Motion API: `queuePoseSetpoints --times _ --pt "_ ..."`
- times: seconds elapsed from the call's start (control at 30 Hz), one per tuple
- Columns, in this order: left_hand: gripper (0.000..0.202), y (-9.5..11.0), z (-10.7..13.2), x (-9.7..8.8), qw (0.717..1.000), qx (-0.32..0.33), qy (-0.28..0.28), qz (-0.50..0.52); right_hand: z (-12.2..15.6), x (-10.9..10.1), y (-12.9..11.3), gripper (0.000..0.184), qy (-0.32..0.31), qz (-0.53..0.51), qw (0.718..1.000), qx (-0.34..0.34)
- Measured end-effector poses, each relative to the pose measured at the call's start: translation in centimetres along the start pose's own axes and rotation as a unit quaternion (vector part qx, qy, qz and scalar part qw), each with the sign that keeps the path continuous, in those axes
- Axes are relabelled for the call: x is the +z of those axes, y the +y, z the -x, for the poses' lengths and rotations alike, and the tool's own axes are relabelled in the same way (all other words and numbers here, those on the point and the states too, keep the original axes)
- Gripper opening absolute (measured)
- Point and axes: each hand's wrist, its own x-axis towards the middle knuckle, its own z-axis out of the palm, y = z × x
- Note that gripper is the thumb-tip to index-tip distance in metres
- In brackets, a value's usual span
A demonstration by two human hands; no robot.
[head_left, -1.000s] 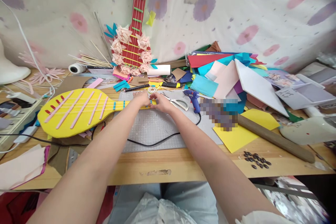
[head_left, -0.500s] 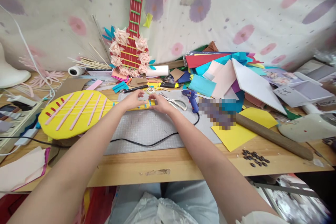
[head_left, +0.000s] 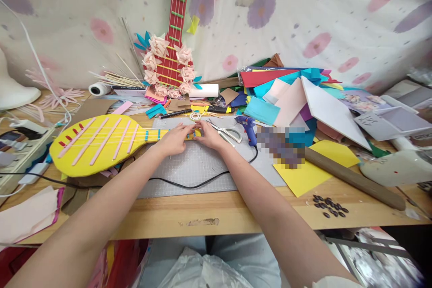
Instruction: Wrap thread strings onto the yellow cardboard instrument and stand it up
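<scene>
A yellow craft lute (head_left: 101,144) with pink strips, blue bands on its neck and thin pale strings lies on the left, its neck pointing right. My left hand (head_left: 176,139) rests over the neck, fingers bent and pressed together near its end. My right hand (head_left: 208,135) grips the tip of the neck, with its fingertips close to the left ones. Whatever small piece may be between the fingertips is hidden. Beneath both hands is a grey cutting mat (head_left: 199,166). Scissors (head_left: 229,132) and a blue glue gun (head_left: 249,129) lie to the right.
A red craft guitar (head_left: 172,60) with paper roses leans on the back curtain. Coloured sheets (head_left: 283,99) are heaped at the back right. A black cord (head_left: 189,186) crosses the mat. Dark beads (head_left: 329,205) lie near the front edge, and a power strip (head_left: 30,144) sits left.
My left hand has shifted right and slightly down along the neck, uncovering more blue bands. Its fingers have come closer to my right hand. The view has turned slightly.
</scene>
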Motion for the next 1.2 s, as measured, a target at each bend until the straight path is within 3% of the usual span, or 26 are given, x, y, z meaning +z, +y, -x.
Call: queuePoseSetpoints --times 0.27,0.4,0.53,0.77,1.0,1.2 --pt "0.072 0.3 -0.6 -0.2 0.998 -0.033 -0.028 -0.039 0.6 -1.4 -0.1 0.078 0.006 -0.079 0.997 -0.021" --pt "0.068 0.3 -0.9 -0.2 0.998 -0.029 -0.027 -0.058 2.0 -2.5 -0.2 0.061 0.046 -0.064 0.997 0.01" --pt "0.062 0.3 -1.0 -0.1 0.997 -0.013 -0.018 -0.068 3.3 -1.9 -0.4 0.045 0.084 -0.031 0.996 0.024" --pt "0.054 1.0 -1.2 -0.6 0.994 -0.002 -0.032 -0.106 3.8 -0.5 -0.6 0.038 0.088 0.02 0.996 -0.02" --pt "0.049 1.0 -1.3 -0.5 0.993 0.004 -0.021 -0.12 3.6 -0.5 0.0 0.019 0.119 0.073 0.99 0.018" --pt "0.048 1.3 -1.0 -0.6 0.995 -0.013 -0.021 -0.1 3.6 -0.3 -0.2 0.014 0.12 0.075 0.989 0.036"
